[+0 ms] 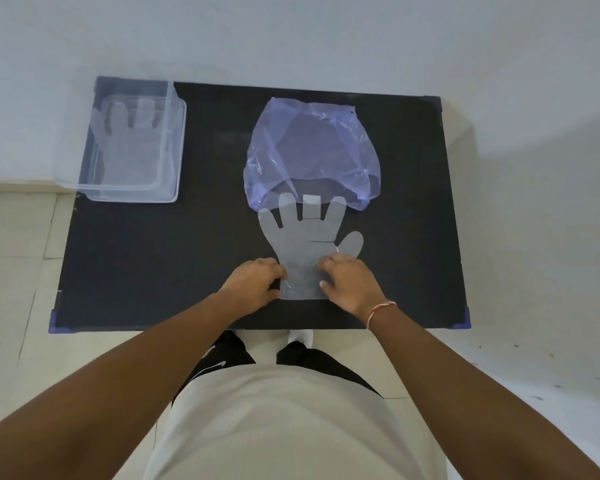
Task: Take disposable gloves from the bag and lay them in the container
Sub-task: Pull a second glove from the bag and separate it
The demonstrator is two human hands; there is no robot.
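Observation:
A clear disposable glove (303, 237) lies flat on the black table (153, 258), fingers pointing away towards the bag; its middle finger is folded back. My left hand (255, 284) pinches the cuff's left edge. My right hand (349, 280) pinches its right edge. The translucent purple bag (312, 147) lies just beyond the glove, mouth facing me and overlapping the fingertips. A clear plastic container (174, 133) stands at the table's far left corner with a glove (129, 140) lying inside.
A white wall runs behind the table. Pale floor tiles surround it, and my feet show below the near edge. Purple caps cover the table's near corners (57, 322).

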